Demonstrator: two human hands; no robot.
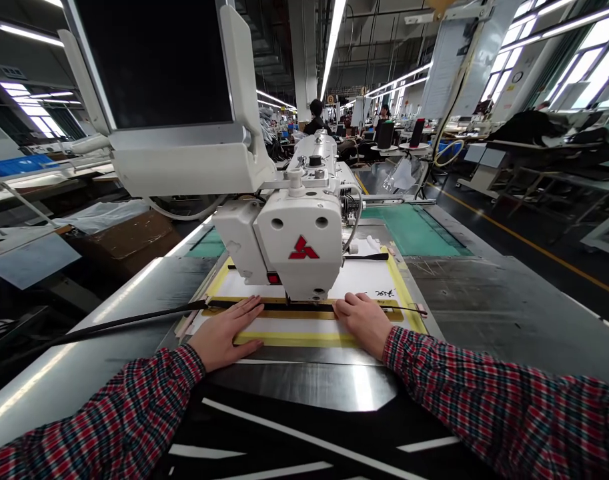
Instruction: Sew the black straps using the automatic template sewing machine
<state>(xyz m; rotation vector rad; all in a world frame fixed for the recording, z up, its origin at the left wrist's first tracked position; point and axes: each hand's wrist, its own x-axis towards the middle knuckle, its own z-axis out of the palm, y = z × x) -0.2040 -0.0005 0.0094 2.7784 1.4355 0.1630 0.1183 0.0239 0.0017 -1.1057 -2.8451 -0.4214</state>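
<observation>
My left hand (227, 335) lies flat at the left of a white sewing template (279, 328) with yellow borders. Its fingers are stretched out, and the fingertips rest on a long black strip (304, 307). At the strip's right part, my right hand (361, 321) has its fingers bent and drawn together on it; the thumb is mostly hidden. Between the hands, the strip runs along a yellowish slot under the white sewing machine head (304, 247). Its left tail extends past the template over the metal table. A thin dark cord end (411, 309) sticks out right of my right hand. The needle area is hard to make out.
A large dark monitor (154, 67) hangs over the left side. Green plates (417, 230) flank the machine on the metal table (464, 293). A cardboard box (129, 243) stands at left, thread cones (385, 135) behind right. Other people work farther back.
</observation>
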